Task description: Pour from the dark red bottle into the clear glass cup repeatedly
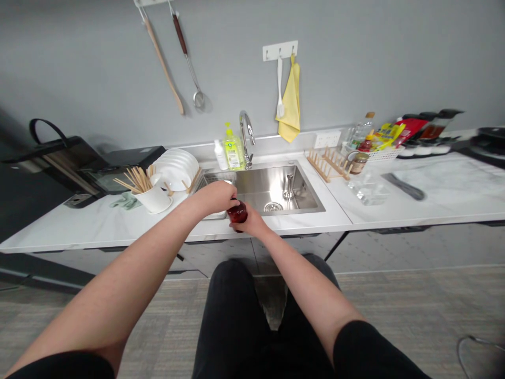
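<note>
Both arms reach out to the front edge of the steel sink point(303, 197). My right hand point(250, 223) cups a small dark red jar point(237, 213) from below. My left hand point(216, 196) is closed over the jar's top, fingers curled round it. The jar is held just above the white counter point(71, 223) at the sink's left front corner. A metal basket point(215, 179) sits in the sink's left part behind my left hand.
A white cup of chopsticks point(152, 197) and stacked white plates point(175, 168) stand left of the sink. A tap point(246, 134) and a soap bottle point(233, 150) stand behind it. A wooden rack point(329, 163), a clear tray point(366, 190), jars and packets lie to the right.
</note>
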Demonstrator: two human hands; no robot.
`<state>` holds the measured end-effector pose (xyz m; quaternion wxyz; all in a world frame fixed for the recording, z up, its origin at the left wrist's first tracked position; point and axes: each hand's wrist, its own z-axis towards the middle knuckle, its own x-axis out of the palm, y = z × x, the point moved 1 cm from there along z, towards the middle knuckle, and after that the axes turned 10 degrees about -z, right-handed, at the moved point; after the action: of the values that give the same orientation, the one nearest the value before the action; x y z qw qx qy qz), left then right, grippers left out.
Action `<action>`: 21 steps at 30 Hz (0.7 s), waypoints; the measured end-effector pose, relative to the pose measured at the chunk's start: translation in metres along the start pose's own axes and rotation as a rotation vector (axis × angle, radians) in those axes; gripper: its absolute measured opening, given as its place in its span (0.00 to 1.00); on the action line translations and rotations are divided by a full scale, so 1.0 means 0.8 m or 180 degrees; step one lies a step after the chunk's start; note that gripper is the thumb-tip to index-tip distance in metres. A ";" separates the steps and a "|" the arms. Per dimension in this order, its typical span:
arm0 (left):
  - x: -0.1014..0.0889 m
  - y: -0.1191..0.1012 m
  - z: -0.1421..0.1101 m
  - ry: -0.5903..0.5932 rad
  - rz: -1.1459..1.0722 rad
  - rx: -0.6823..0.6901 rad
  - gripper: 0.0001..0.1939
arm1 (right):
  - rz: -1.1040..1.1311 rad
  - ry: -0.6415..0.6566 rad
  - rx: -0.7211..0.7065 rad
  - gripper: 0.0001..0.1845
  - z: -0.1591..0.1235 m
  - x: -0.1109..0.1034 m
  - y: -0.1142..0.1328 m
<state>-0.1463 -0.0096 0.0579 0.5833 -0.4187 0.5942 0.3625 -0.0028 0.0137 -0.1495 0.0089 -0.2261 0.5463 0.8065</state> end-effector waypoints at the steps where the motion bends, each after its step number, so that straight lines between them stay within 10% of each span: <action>1: 0.001 -0.001 0.002 -0.0024 0.0013 -0.0051 0.16 | -0.0017 0.0003 -0.0004 0.48 0.000 0.000 0.001; 4: 0.007 0.000 0.008 -0.0214 0.0140 -0.0187 0.23 | -0.0026 0.0020 -0.0031 0.46 0.000 -0.001 0.003; 8: 0.006 0.006 0.006 -0.0014 -0.0432 0.0412 0.07 | -0.0038 0.0035 0.0012 0.46 -0.001 -0.001 0.002; 10: 0.001 0.009 0.004 -0.0042 -0.0752 0.0649 0.17 | -0.0041 0.0038 -0.0009 0.46 -0.001 -0.002 0.001; 14: -0.008 0.008 0.005 -0.0270 -0.0492 0.0066 0.11 | 0.0036 0.0072 -0.0068 0.46 -0.001 -0.002 0.001; 21: -0.005 0.004 0.007 0.0046 -0.0375 0.0495 0.15 | -0.0002 0.0084 0.0028 0.49 -0.001 -0.003 0.002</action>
<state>-0.1470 -0.0030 0.0615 0.6301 -0.4089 0.5990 0.2773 -0.0012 0.0130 -0.1474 0.0029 -0.2369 0.5499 0.8009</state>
